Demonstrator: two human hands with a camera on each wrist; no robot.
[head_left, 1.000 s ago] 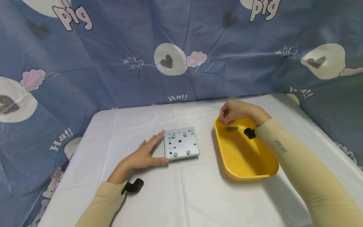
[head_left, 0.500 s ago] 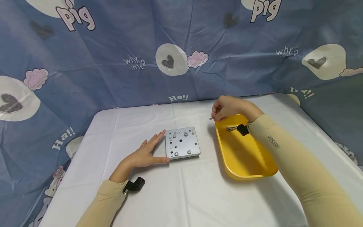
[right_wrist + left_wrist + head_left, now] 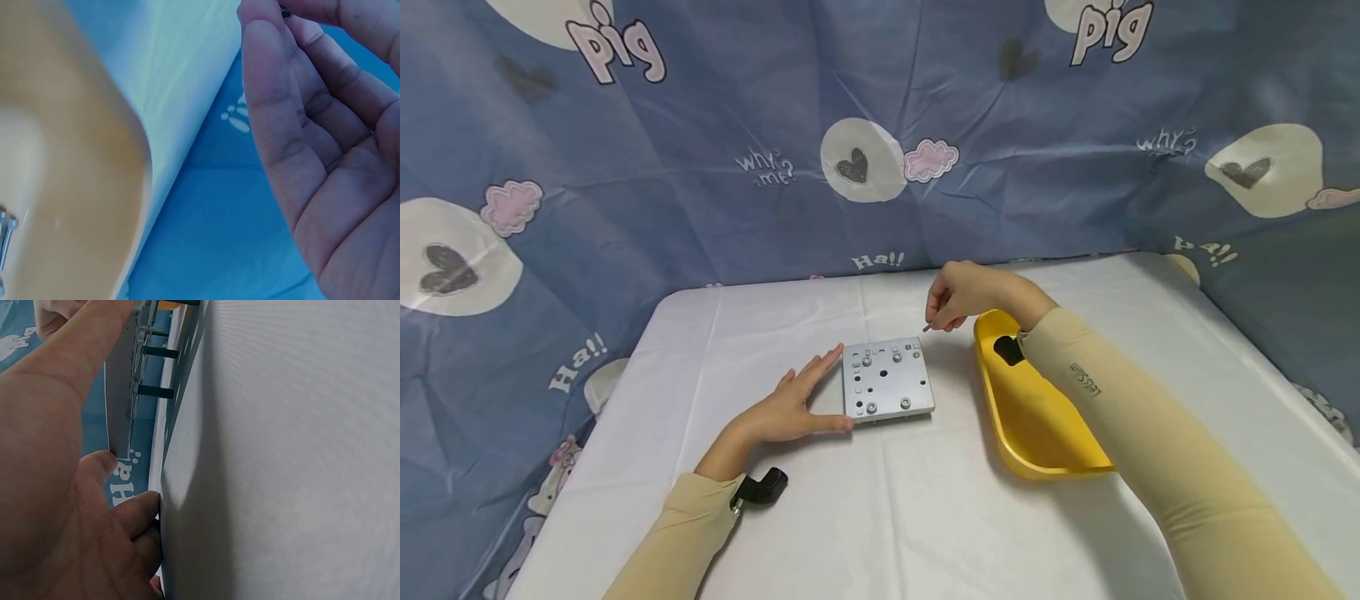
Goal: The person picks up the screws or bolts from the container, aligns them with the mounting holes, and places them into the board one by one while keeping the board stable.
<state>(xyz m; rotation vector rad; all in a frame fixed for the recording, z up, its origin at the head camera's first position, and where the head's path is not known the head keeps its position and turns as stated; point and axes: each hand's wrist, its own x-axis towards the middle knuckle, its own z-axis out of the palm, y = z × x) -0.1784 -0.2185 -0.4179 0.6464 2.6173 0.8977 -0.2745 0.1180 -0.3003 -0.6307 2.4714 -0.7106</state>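
Note:
A square silver metal plate [image 3: 889, 379], with several holes and socket-head screws on its top, lies on the white table. Threaded screw shanks [image 3: 156, 392] stick out of its underside in the left wrist view. My left hand [image 3: 790, 412] lies at its left side, fingers extended, with index fingertip and thumb touching the two left corners. Just beyond the plate's far right corner, my right hand [image 3: 953, 296] pinches a small metal screw [image 3: 927, 327] between thumb and fingertips. Only the thin end of that screw shows; the fingers hide the rest.
A yellow tray [image 3: 1011, 446] stands to the right of the plate, partly under my right forearm. Inside it lie a few metal bolts [image 3: 6, 234], seen in the right wrist view. A blue printed cloth [image 3: 790, 225] hangs behind the table's far edge.
My right hand has moved left, out over the tray's far left rim and toward the plate, carrying the screw. The left hand stays at the plate.

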